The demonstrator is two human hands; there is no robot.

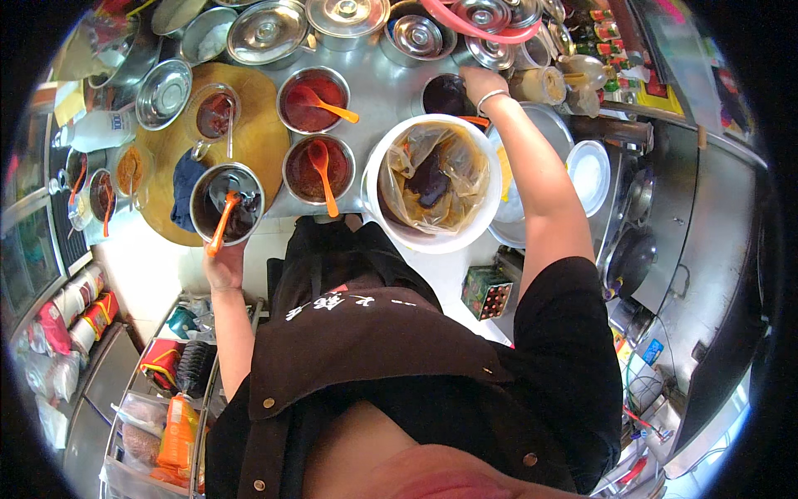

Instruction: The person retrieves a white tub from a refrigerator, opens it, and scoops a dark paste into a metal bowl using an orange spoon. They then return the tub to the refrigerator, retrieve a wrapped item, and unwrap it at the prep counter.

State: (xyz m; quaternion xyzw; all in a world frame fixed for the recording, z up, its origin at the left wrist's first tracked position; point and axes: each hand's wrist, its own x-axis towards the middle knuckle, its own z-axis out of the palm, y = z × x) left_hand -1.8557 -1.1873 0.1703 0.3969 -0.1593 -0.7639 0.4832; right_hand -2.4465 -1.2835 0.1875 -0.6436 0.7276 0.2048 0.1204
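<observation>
My left hand [227, 267] supports a steel pot [198, 187] from below at the table's front edge. Dark sauce and an orange spoon [223, 221] are inside that pot. At the far right my right hand [484, 84] has its fingers curled at the rim of a second steel pot [445, 95] with dark contents. Its fingertips are partly hidden. An orange handle [475, 121] shows by that pot's front rim. Between my arms stands a white bucket [372, 181], lined with a clear plastic bag [402, 206] around dark brown liquid.
Two steel pots of red sauce [312, 93] [305, 178], each with an orange spoon, stand mid-table. A round wooden board [262, 100] bears a glass mug [212, 118] and dark blue cloth [187, 187]. Lidded pots [268, 34] line the back; a white lid [588, 178] lies right.
</observation>
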